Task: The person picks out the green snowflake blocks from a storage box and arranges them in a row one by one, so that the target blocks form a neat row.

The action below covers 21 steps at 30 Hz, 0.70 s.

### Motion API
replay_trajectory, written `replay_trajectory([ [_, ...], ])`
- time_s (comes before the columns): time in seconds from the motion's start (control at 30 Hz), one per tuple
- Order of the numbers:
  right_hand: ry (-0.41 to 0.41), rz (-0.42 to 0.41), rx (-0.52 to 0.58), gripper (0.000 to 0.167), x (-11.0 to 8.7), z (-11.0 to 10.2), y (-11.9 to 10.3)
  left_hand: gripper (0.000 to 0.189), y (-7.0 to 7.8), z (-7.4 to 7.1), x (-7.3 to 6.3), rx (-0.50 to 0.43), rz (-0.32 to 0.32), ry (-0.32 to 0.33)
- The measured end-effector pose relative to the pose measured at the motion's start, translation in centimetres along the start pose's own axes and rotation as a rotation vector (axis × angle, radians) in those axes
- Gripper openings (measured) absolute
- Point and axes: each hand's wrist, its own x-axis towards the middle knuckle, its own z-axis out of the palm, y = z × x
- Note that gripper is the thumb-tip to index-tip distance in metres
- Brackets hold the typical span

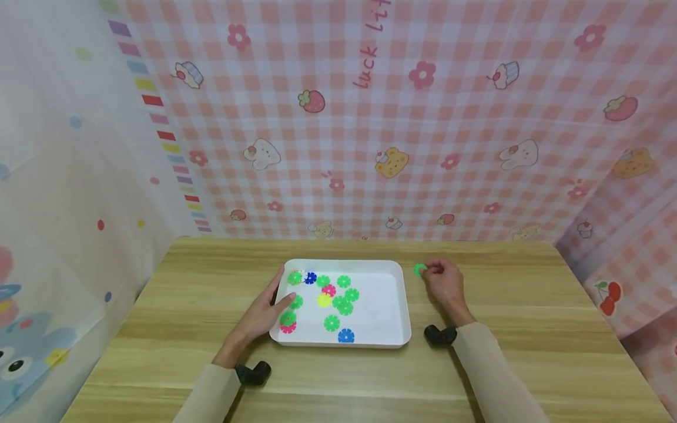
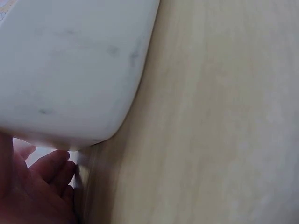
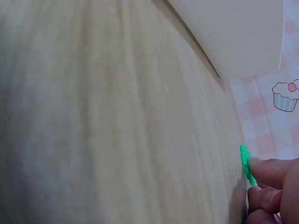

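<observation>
A white rectangular tray point(image 1: 378, 308) lies on the wooden table in the head view. My left hand point(image 1: 261, 314) holds its left side, thumb over the rim and fingers along the outer wall. Between thumb and fingertips, my right hand point(image 1: 445, 284) pinches a green notched plastic disc point(image 1: 418, 269), just beyond the tray's right edge. The right wrist view shows that disc point(image 3: 245, 161) on edge, close over the tabletop. Inside the tray are several green discs point(image 1: 331, 323), a yellow disc point(image 1: 324, 300), pink ones point(image 1: 329, 290) and blue ones point(image 1: 346, 335).
The wooden table point(image 1: 508, 294) reaches back to a pink checked cloth point(image 1: 338, 141) hanging behind it. A pale printed cloth point(image 1: 63, 176) hangs at the left. Black wrist cameras point(image 1: 440, 335) are strapped to both wrists.
</observation>
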Motion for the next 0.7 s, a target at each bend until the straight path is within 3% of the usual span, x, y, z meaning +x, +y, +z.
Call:
replay_trajectory([
  [0.27,-0.014,0.013,0.003,0.019,0.0,-0.3,-0.3,0.077,0.1,-0.1,0.1,0.004,0.003,-0.005],
  [0.47,-0.040,0.022,0.025,0.019,-0.2,-1.0,-0.9,0.075,1.3,-0.1,-0.2,-0.007,-0.003,-0.023],
  [0.7,-0.092,-0.005,0.064,0.027,-0.8,-1.3,-1.8,0.076,-0.2,0.0,0.2,-0.003,0.013,-0.008],
])
